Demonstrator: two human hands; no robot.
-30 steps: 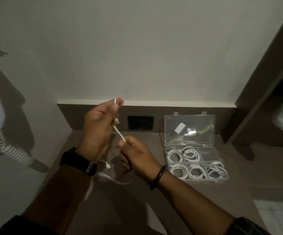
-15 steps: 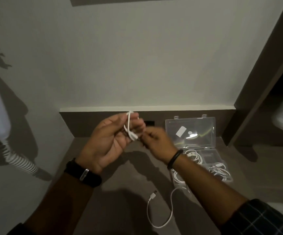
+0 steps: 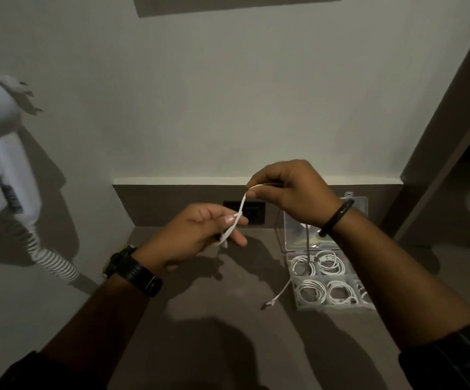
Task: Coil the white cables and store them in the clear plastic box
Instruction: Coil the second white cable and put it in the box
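A thin white cable (image 3: 241, 212) stretches between both hands, left hand (image 3: 200, 235) and right hand (image 3: 290, 190) each pinching it, above the table (image 3: 214, 305) (its plug end dangles beside the clear plastic box (image 3: 335, 305)).

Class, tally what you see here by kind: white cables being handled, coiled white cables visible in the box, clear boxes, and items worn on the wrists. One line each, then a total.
White cable held in the hands: 1
Coiled white cables visible in the clear plastic box: 4, with a possible fifth hidden behind the right arm
Clear plastic boxes: 1
Wrist items: 2, a watch and a black band
Total: 8
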